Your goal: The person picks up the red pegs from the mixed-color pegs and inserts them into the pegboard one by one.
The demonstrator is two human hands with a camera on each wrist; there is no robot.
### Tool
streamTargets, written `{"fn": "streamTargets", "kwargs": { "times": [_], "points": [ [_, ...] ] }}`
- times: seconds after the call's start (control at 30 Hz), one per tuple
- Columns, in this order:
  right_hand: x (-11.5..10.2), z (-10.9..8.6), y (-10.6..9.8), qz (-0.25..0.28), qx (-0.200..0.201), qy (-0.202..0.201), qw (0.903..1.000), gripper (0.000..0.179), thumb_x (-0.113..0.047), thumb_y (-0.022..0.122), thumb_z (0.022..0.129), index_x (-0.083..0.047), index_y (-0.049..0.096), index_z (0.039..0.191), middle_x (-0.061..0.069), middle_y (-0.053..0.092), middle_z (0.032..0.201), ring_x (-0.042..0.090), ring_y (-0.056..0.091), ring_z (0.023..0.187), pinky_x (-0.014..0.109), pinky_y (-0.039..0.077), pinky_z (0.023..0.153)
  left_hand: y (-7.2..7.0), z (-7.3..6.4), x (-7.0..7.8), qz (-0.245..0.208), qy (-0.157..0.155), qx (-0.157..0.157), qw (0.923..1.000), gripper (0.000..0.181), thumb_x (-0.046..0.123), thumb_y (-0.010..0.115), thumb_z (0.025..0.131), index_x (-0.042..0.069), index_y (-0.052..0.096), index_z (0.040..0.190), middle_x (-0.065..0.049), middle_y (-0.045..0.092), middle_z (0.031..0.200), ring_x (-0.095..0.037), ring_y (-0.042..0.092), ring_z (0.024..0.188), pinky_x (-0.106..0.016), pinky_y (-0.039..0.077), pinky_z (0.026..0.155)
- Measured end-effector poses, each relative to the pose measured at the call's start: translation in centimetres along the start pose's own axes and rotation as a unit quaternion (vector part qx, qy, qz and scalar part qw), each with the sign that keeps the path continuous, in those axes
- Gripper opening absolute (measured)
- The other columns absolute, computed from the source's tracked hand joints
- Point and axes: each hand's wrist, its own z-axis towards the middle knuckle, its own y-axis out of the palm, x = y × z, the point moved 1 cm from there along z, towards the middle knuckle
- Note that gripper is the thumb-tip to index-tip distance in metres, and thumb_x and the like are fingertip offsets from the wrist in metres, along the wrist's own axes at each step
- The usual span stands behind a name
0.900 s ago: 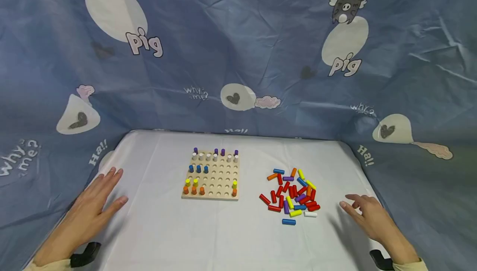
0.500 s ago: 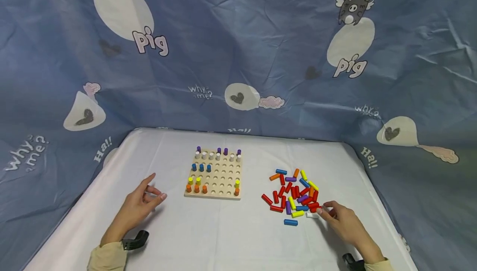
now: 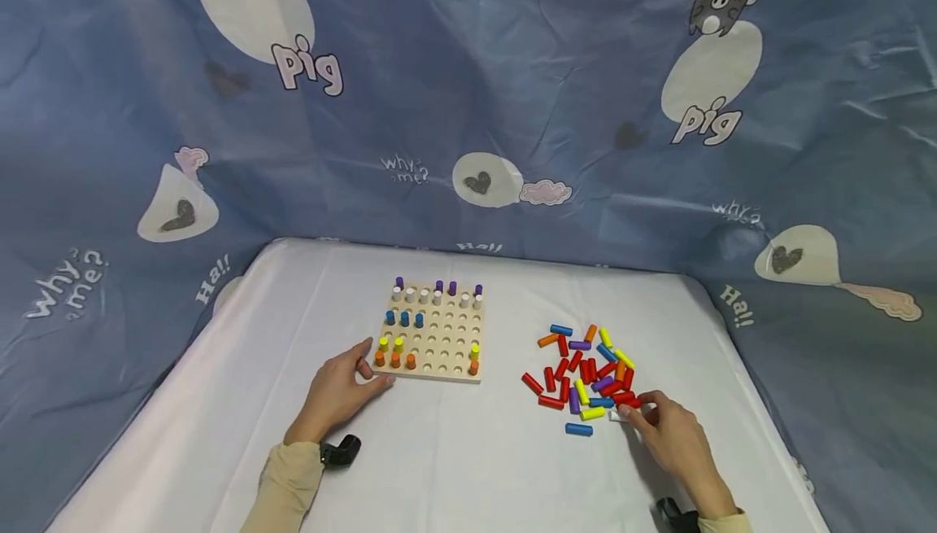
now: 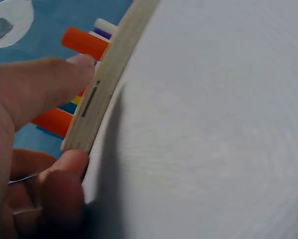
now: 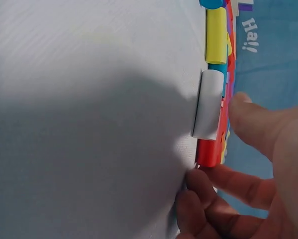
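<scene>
One board is gripped at its corner by the left hand; the right hand, fingers parted, is beside a white peg.

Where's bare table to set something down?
Free: white cloth between the pegboard and loose pegs; also its near stretch between left hand and right hand. Crowded: among those pegs, right hand at their near-right edge; left hand at the pegboard's near-left corner.

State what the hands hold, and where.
The left hand grips the pegboard by its near-left corner; whether the right hand holds anything cannot be told.
</scene>
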Motion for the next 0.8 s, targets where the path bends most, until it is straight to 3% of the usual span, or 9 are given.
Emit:
{"fn": "streamTargets", "kwargs": {
  "times": [0.2, 0.4, 0.8],
  "points": [
    [0.0, 0.1, 0.3, 0.002, 0.018, 0.010, 0.9998, 0.055, -0.043, 0.076, 0.098, 0.004, 0.065, 0.124, 0.010, 0.070, 0.086, 0.021, 0.057, 0.072, 0.030, 0.046, 0.061, 0.5, 0.6, 0.0, 0.029, 0.001, 0.015, 0.9995, 0.070, 0.037, 0.086, 0.089, -0.004, 0.064, 0.141, 0.006, 0.058, 0.072, -0.012, 0.044, 0.061, -0.031, 0.040, 0.065],
    [0.5, 0.0, 0.7, 0.019, 0.037, 0.002, 0.9991, 0.047, -0.037, 0.076, 0.098, 0.003, 0.065, 0.122, 0.010, 0.069, 0.083, 0.021, 0.056, 0.069, 0.031, 0.044, 0.061, 1.0, 0.4, -0.3, 0.022, 0.009, 0.035, 0.9991, 0.064, 0.036, 0.088, 0.087, -0.001, 0.069, 0.136, 0.008, 0.060, 0.071, -0.011, 0.046, 0.060, -0.033, 0.042, 0.066],
    [0.7, 0.0, 1.1, 0.045, 0.088, -0.014, 0.9950, 0.039, -0.032, 0.078, 0.097, 0.001, 0.069, 0.115, 0.008, 0.065, 0.080, 0.020, 0.053, 0.069, 0.030, 0.040, 0.061, 1.4, 0.2, -0.8, 0.007, 0.013, 0.081, 0.9966, 0.054, 0.032, 0.090, 0.086, 0.003, 0.075, 0.128, 0.006, 0.062, 0.072, -0.012, 0.044, 0.060, -0.031, 0.036, 0.063]
  ]
}}
